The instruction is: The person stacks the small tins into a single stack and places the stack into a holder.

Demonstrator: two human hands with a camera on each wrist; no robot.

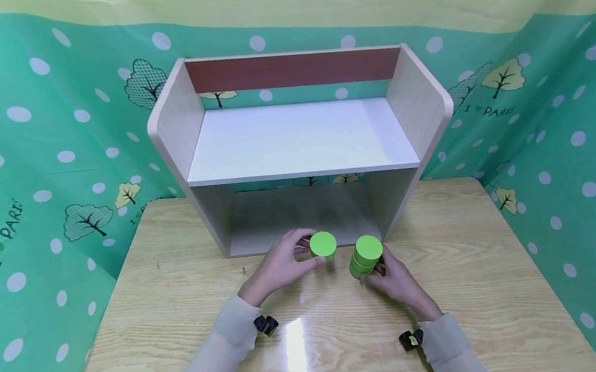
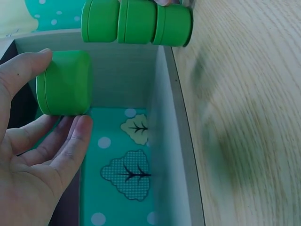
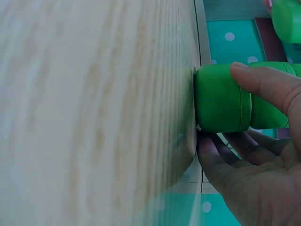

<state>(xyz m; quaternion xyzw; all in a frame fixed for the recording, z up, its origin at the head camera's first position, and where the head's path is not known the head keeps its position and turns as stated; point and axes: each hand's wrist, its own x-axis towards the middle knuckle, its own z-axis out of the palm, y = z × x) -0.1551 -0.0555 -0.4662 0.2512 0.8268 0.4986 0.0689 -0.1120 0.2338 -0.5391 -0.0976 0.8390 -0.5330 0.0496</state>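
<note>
My left hand (image 1: 284,260) pinches a single round green tin (image 1: 323,244) between thumb and fingertips, held up off the table in front of the shelf unit. In the left wrist view the same smooth tin (image 2: 66,82) shows a thin lid seam around one end. To its right, three matching tins form an upright stack (image 1: 366,254) on the table. My right hand (image 1: 397,278) holds this stack low down. Seen from the right wrist, the thumb lies on one side of the lowest tin (image 3: 218,99), and the fingers are on the other side.
A two-level shelf unit (image 1: 298,137) with pale side panels and a reddish back rail stands at the table's back. Its lower compartment (image 1: 300,210) opens toward my hands. A patterned green curtain (image 1: 54,145) surrounds the wooden table (image 1: 181,319).
</note>
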